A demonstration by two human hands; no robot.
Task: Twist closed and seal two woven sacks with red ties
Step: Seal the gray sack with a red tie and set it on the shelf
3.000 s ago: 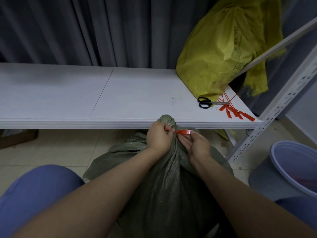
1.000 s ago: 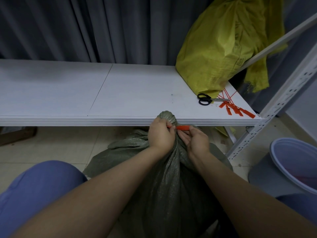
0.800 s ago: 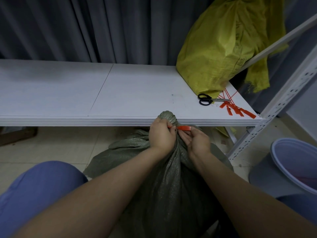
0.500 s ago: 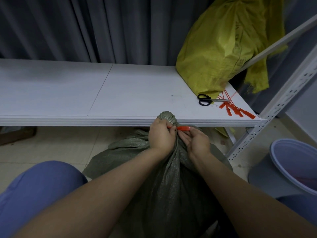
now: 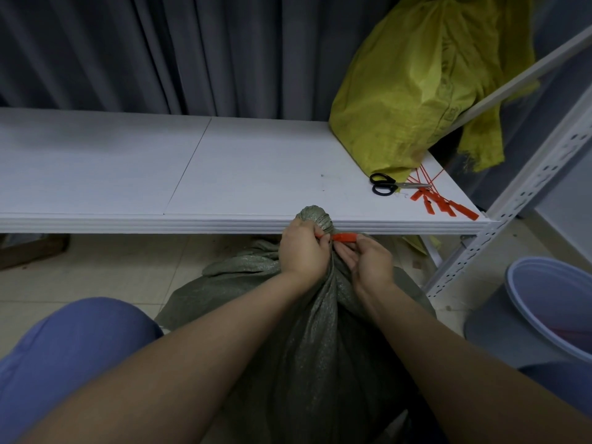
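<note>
The grey-green woven sack (image 5: pixel 307 331) stands on the floor between the person's knees, its neck twisted into a knob. The left hand (image 5: pixel 302 249) clenches that neck, fingers pressed around it, while the right hand (image 5: pixel 368 262) pinches the red tie (image 5: pixel 343 237) against it. This seal looks unfinished. Farther off, on the shelf (image 5: pixel 224 174), lie scissors (image 5: pixel 389 184), spare red ties (image 5: pixel 443 203) and the yellow woven sack (image 5: pixel 413 81), whose mouth I cannot tell is sealed.
</note>
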